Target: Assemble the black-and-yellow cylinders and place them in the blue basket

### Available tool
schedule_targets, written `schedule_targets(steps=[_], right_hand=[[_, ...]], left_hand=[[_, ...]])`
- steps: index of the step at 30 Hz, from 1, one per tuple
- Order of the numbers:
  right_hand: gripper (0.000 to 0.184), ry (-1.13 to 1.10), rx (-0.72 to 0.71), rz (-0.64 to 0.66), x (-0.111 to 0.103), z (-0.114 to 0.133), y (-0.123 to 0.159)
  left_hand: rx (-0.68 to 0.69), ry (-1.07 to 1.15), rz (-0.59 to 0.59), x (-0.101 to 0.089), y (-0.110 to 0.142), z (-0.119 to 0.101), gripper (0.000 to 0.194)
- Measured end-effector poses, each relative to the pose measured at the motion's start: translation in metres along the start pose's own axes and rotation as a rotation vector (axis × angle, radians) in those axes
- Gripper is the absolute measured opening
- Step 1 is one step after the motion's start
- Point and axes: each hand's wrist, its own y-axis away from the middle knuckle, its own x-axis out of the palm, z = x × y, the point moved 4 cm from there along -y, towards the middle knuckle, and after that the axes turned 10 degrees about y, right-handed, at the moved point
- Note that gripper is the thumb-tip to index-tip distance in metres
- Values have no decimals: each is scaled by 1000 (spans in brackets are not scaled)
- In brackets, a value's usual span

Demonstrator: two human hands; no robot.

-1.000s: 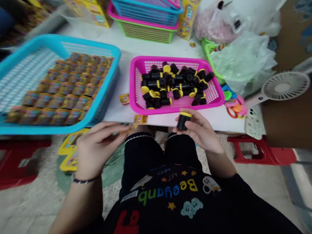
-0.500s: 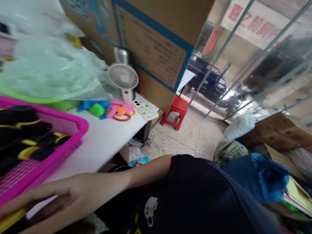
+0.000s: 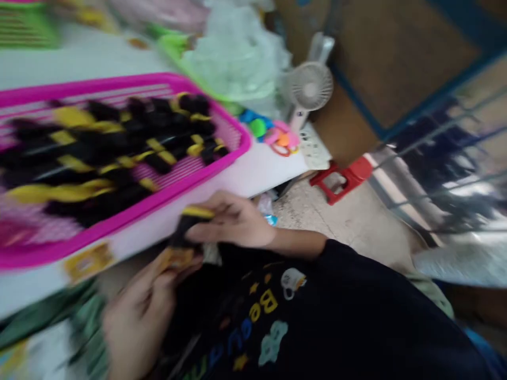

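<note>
In front of my body, my right hand [image 3: 233, 221] pinches a small black piece with a yellow edge [image 3: 188, 227]; its exact kind is unclear. My left hand [image 3: 146, 301] is closed on a small yellow-orange piece [image 3: 176, 258], which meets the lower end of the black one. Both are blurred, and I cannot tell whether they are joined. Beyond my hands, a magenta plastic basket [image 3: 209, 182] on the white table holds many black and yellow bundles [image 3: 106, 142]. A yellow flat packet [image 3: 89, 258] lies at the table's near edge.
Past the basket are pale plastic bags [image 3: 241, 58], a small white fan [image 3: 311, 87], colourful small items [image 3: 281, 137] and a white phone-like object [image 3: 315, 148]. A large cardboard box [image 3: 415, 63] stands behind. On the floor is a red stool [image 3: 343, 179] near metal bars [image 3: 451, 184].
The view has swung left, bringing more of the basket into sight. My right hand has come back from the table's near side toward my body, with the black-and-yellow piece. My left hand has come into view.
</note>
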Motion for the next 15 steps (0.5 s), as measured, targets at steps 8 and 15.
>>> schedule_targets(steps=[8, 15], right_hand=[[44, 26, -71, -28, -8, 0, 2], [37, 253, -203, -50, -15, -12, 5]], left_hand=[[-243, 135, -244, 10, 3, 1, 49], [-159, 197, -291, 10, 0, -2, 49]])
